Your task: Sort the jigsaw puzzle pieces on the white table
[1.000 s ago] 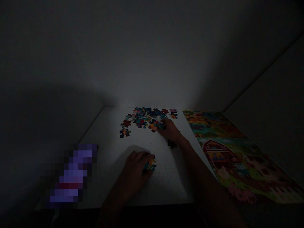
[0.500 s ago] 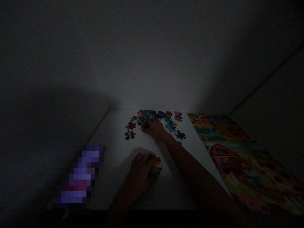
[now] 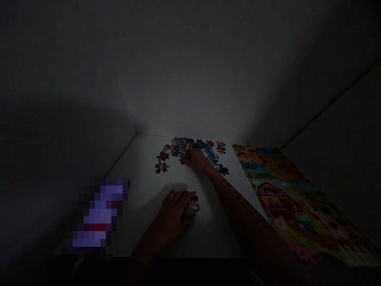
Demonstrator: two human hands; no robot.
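Note:
My left hand [image 3: 174,210] rests low over the white table, its fingers closed around a puzzle piece [image 3: 192,206] with orange and green print. Farther off, my right hand [image 3: 198,161] reaches into a spread of loose puzzle pieces [image 3: 177,149]. Its thumb and fingers are bent together at a dark reddish puzzle piece [image 3: 187,157], partly covered by the fingertips. Left of that hand lies a separate puzzle piece [image 3: 161,167]. A dark blue puzzle piece [image 3: 223,169] sits just right of the right wrist. The scene is very dim.
Two colourful farm pictures [image 3: 275,190] cover the right side of the white table [image 3: 143,167]. A blurred-out purple-blue rectangle [image 3: 99,216] lies at the left edge. Walls [image 3: 190,79] enclose the table behind and on both sides.
The view has shifted slightly. My right hand's fingers have drawn closer together at the near edge of the spread. My left hand keeps its piece, with little movement.

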